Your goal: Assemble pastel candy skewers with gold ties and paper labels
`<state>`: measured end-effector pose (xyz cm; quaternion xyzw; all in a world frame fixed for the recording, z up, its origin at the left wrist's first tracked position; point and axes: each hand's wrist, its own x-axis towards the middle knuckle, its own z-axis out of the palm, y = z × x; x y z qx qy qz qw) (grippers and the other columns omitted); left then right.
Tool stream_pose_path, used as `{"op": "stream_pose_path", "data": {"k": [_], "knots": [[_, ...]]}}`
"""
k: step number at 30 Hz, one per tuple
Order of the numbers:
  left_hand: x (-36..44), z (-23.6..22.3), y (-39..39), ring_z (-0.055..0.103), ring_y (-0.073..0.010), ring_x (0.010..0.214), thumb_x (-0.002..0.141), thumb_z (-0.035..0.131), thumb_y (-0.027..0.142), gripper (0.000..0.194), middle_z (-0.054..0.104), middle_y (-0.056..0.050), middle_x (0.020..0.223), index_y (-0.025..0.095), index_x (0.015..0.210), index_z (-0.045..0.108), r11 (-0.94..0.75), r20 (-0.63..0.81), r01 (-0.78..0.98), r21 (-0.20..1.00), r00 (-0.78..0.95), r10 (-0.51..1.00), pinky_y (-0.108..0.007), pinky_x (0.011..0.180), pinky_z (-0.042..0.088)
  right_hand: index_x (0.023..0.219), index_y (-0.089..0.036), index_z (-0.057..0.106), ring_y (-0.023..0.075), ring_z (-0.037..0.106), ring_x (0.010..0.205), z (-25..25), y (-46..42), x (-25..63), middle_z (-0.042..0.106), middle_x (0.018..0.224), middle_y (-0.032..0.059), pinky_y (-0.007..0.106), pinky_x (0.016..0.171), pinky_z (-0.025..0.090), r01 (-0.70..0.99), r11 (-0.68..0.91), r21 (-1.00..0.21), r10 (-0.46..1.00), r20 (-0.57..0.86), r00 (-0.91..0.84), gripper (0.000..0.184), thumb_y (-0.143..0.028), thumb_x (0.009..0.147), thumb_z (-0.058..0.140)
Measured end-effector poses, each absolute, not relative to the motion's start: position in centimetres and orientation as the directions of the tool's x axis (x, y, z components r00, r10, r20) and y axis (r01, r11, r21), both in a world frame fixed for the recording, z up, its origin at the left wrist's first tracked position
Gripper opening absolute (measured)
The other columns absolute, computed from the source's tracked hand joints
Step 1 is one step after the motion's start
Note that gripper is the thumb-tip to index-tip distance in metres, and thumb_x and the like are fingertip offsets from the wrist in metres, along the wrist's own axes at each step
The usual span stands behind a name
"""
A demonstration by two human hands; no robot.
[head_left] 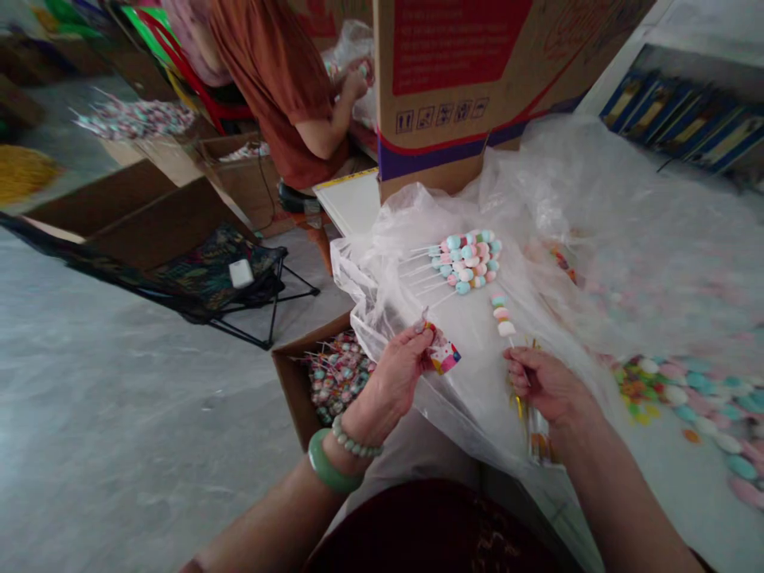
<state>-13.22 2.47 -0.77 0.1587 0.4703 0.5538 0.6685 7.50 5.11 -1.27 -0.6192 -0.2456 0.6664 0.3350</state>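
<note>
My left hand (397, 374) pinches a small colourful paper tag (445, 356) between thumb and fingers, above a white plastic sheet (454, 382). My right hand (540, 386) holds a thin stick threaded with pastel round candies (502, 317), upright, and yellow strips and clear wrapping (535, 434) show below that hand. Several finished candy skewers (465, 260) lie side by side on the plastic, a little beyond both hands. Loose pastel candies (698, 406) are spread on a pale surface to the right, partly blurred.
A cardboard box of wrapped candy skewers (337, 374) stands just left of the plastic. A large printed carton (447, 87) rises ahead. Beyond it, a co-worker in a rust-coloured shirt (274, 79) handles candies. A folding stool (215, 274) stands on the grey floor at left.
</note>
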Motion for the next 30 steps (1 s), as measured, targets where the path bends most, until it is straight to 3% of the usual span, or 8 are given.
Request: {"op": "stream_pose_path", "data": {"k": [3,5,7,11,17,22,26,30], "knots": [[-11.9,-0.1,2.1,0.051,-0.0096,0.057,0.068,0.068,0.033,0.022,0.059,-0.001,0.068,0.013,0.072,0.063,0.299,-0.409,-0.528,0.795,-0.103,0.907,-0.023,0.055,0.04,0.067,-0.016,0.061,0.0069,0.045,0.049,0.2,2.9,7.0,0.052,0.055,-0.0045,0.018,0.045,0.033,-0.37,-0.603,-0.706,0.786,-0.606,-0.124,0.02,-0.024,0.057,0.076],[-11.0,0.1,1.7,0.048,-0.0088,0.054,0.067,0.068,0.033,0.021,0.058,-0.001,0.064,0.013,0.069,0.063,0.28,-0.383,-0.472,0.836,-0.136,0.914,-0.022,0.052,0.036,0.067,-0.019,0.062,0.0111,0.055,0.067,0.9,1.2,5.8,0.063,0.073,-0.0016,0.022,0.057,0.043,-0.42,-0.533,-0.734,0.832,-0.545,-0.103,0.021,-0.027,0.057,0.079],[-9.9,0.1,1.4,0.044,-0.0076,0.05,0.065,0.069,0.033,0.021,0.055,0.001,0.059,0.013,0.065,0.062,0.277,-0.372,-0.443,0.853,-0.143,0.917,-0.022,0.049,0.032,0.066,-0.019,0.064,0.0129,0.056,0.077,1.2,-0.3,4.4,0.066,0.084,-0.0005,0.025,0.067,0.044,-0.398,-0.454,-0.797,0.885,-0.455,-0.097,0.018,-0.028,0.06,0.078],[-7.9,-0.3,0.8,0.04,-0.0066,0.047,0.061,0.071,0.03,0.021,0.05,0.004,0.053,0.014,0.062,0.058,0.285,-0.384,-0.449,0.847,-0.146,0.912,-0.022,0.048,0.028,0.064,-0.018,0.067,0.0107,0.049,0.064,0.8,-1.6,3.0,0.061,0.065,-0.002,0.024,0.063,0.038,-0.336,-0.375,-0.864,0.926,-0.366,-0.093,0.015,-0.031,0.063,0.073],[-6.2,-0.4,0.3,0.041,-0.0061,0.049,0.065,0.071,0.035,0.026,0.05,0.005,0.056,0.015,0.065,0.056,0.227,-0.323,-0.436,0.871,-0.161,0.933,-0.022,0.049,0.03,0.062,-0.018,0.063,0.0124,0.049,0.062,0.6,-1.9,4.0,0.058,0.062,-0.0025,0.026,0.062,0.038,-0.485,-0.4,-0.778,0.91,-0.4,-0.109,0.016,-0.031,0.059,0.072],[-5.9,0.1,0.2,0.042,-0.0076,0.045,0.069,0.066,0.043,0.031,0.05,0.003,0.052,0.014,0.063,0.056,0.31,-0.371,-0.41,0.858,-0.076,0.926,-0.023,0.047,0.032,0.053,-0.019,0.054,0.0125,0.042,0.055,-0.5,-1.0,5.6,0.049,0.051,-0.004,0.027,0.057,0.032,-0.085,-0.217,-0.972,0.961,-0.228,0.157,0.019,-0.032,0.066,0.061],[-5.8,0.9,0.1,0.05,-0.0083,0.053,0.065,0.072,0.036,0.025,0.057,0.001,0.063,0.013,0.069,0.062,0.334,-0.368,-0.418,0.845,-0.002,0.93,-0.022,0.051,0.039,0.059,-0.022,0.046,0.0141,0.042,0.056,-0.8,-0.2,6.5,0.046,0.054,-0.0049,0.027,0.056,0.031,0.208,-0.109,-0.972,0.974,-0.063,0.216,0.021,-0.033,0.076,0.05],[-5.6,1.3,0.1,0.054,-0.0086,0.056,0.062,0.075,0.03,0.025,0.061,-0.001,0.073,0.013,0.076,0.065,0.422,-0.405,-0.392,0.818,0.129,0.905,-0.023,0.054,0.042,0.064,-0.023,0.04,0.0146,0.041,0.058,-0.3,-0.2,6.0,0.042,0.058,-0.0051,0.027,0.057,0.03,0.346,-0.042,-0.937,0.973,0.04,0.226,0.019,-0.032,0.079,0.046]]}}
